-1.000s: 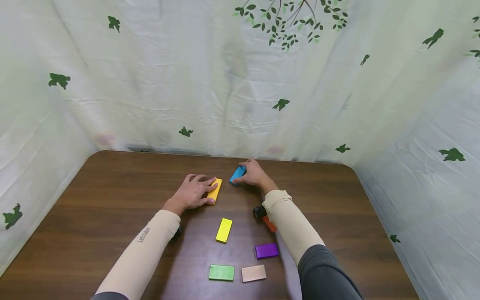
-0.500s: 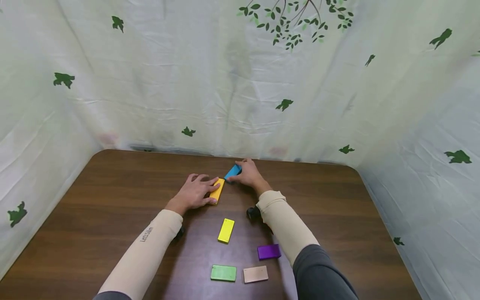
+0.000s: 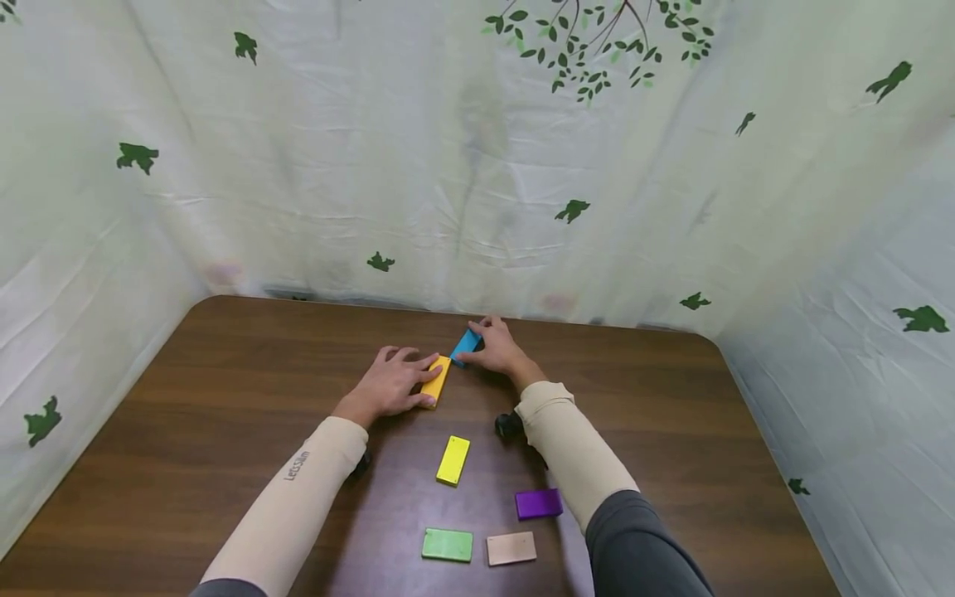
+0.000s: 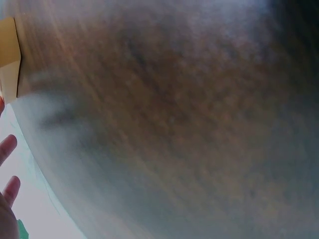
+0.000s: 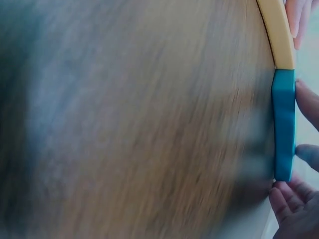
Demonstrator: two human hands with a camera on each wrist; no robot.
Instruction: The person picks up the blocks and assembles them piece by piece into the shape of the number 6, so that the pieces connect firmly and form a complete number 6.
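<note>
Near the back of the table, my left hand (image 3: 388,383) holds an orange-yellow rectangular block (image 3: 436,381), thumb at its near end and fingers over its far part. In the left wrist view only a corner of that block (image 4: 8,45) and some fingertips (image 4: 9,147) show at the left edge. My right hand (image 3: 498,348) pinches a blue block (image 3: 466,345) between thumb and fingers. The blue block's near end meets the far end of the orange-yellow one; the right wrist view shows the blue block (image 5: 284,124) end to end with it, both lying on the table.
Closer to the front lie a yellow block (image 3: 453,461), a purple block (image 3: 539,504), a green block (image 3: 447,545) and a beige block (image 3: 511,549). The brown wooden table (image 3: 224,398) ends at a pale leaf-printed curtain (image 3: 313,166) behind and at both sides.
My right hand has slid the blue block left against the orange-yellow block and turned it slightly. My left hand stays on its block. A red-orange block beneath the right forearm is now hidden.
</note>
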